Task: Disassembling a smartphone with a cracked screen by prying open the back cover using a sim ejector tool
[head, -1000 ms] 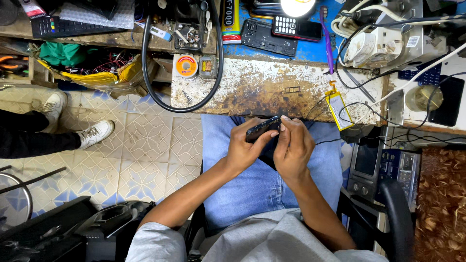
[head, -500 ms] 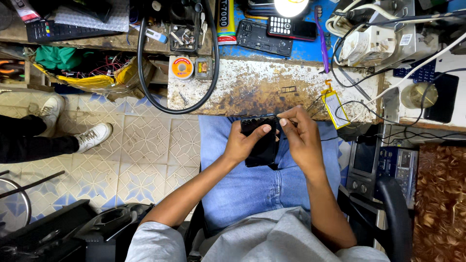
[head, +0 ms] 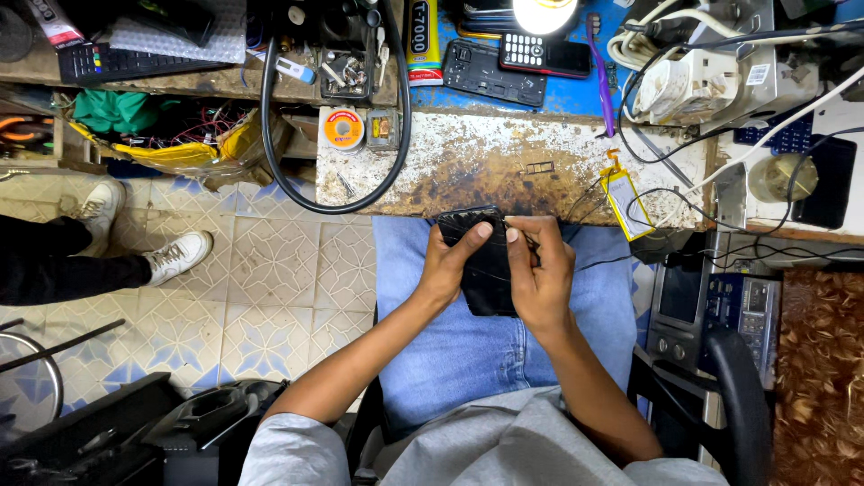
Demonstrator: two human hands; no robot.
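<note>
1. The black phone (head: 486,265) lies across the person's lap on the blue jeans (head: 504,333), its top edge just below the near edge of the table (head: 504,166).
2. The left hand (head: 447,265) grips the phone's left side, the thumb laid over its top corner, fingers wrapped on it.
3. The right hand (head: 540,274) clasps the phone's right side; its fingers are pinched narrow at the top edge, perhaps on a thin tool, though I cannot tell what they pinch.
4. I'd say the work is at an early or middle point: the phone looks whole and dark, no cover or screen lifted clear of it that I can see, so the opening or refitting at that top edge seems unfinished.
5. Right of the phone, a flat yellow battery (head: 627,200) lies on the table's edge with thin wires (head: 594,193) trailing near it.
6. Above the phone, the table's worn, brown-stained top holds a small metal frame (head: 538,167); farther up sit a keypad phone (head: 544,54) and a dark phone back (head: 497,72) on a blue mat.
7. Up and left of the phone, a black cable (head: 270,135) loops round a spool of solder (head: 343,129).
8. Far left of the phone, someone else's white shoes (head: 180,255) stand on the patterned tiled floor (head: 270,288).
</note>
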